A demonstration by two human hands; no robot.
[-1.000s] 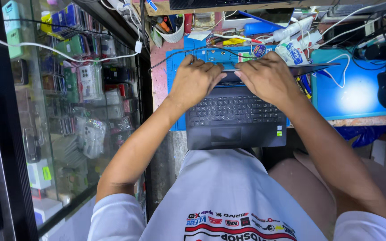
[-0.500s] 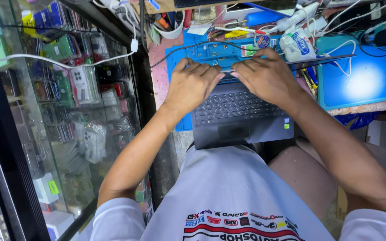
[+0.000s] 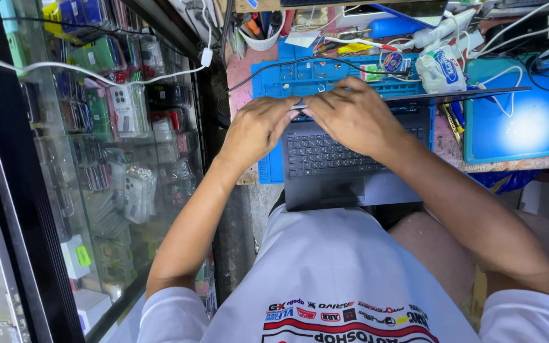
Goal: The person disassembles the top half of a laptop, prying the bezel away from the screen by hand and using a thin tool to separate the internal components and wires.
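both hands [image 3: 257,130] [image 3: 351,114] curled, fingertips meeting at laptop [image 3: 344,174] hinge edge

laptop [image 3: 344,171]: dark grey body, black keys with pale legends
work mat [image 3: 325,76], far: bright blue
pad [image 3: 522,127], right: lighter blue with a white glare patch
cable [image 3: 65,68], left: white
cable [image 3: 300,62] over the mat: black
shirt [image 3: 325,279], near: white, with red, black and blue print
benchtop [image 3: 241,70]: pinkish
bag [image 3: 441,70], far right: white with blue marking
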